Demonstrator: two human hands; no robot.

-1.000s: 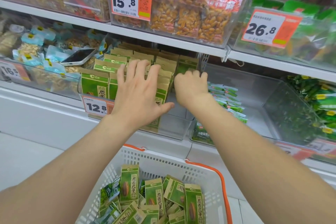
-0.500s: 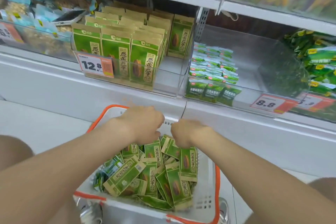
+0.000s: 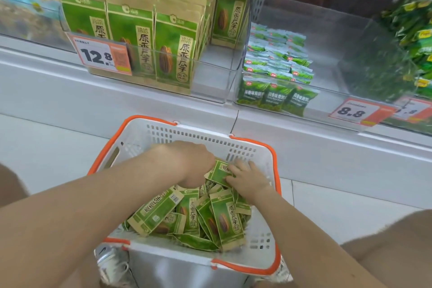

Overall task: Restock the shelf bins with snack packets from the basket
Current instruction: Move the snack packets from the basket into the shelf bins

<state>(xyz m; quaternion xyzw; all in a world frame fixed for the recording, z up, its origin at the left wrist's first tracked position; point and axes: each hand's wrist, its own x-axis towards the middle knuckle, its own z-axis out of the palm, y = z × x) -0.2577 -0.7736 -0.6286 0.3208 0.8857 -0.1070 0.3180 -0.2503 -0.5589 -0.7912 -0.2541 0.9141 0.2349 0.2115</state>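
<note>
A white basket with orange rim (image 3: 261, 238) sits on the floor below me, holding several green seed packets (image 3: 224, 217). My left hand (image 3: 191, 161) reaches down into the pile with its fingers curled and hidden behind a packet. My right hand (image 3: 247, 177) lies on a tilted green packet (image 3: 218, 172) at the far side of the basket, fingers spread over it. Whether either hand grips that packet I cannot tell. Above, a clear shelf bin (image 3: 210, 82) holds upright rows of the same green packets (image 3: 173, 49), with bare room at its right side.
A 12.8 price tag (image 3: 102, 56) hangs on the bin's front. To the right, a second clear bin (image 3: 332, 91) holds small green packets (image 3: 275, 70) and carries an 8.8 tag (image 3: 357, 112). More green bags (image 3: 411, 37) lie at the far right. White floor surrounds the basket.
Both hands left the shelf bin, dropped to the basket and now reach into the packet pile. My view has tilted down and moved closer to the basket.
</note>
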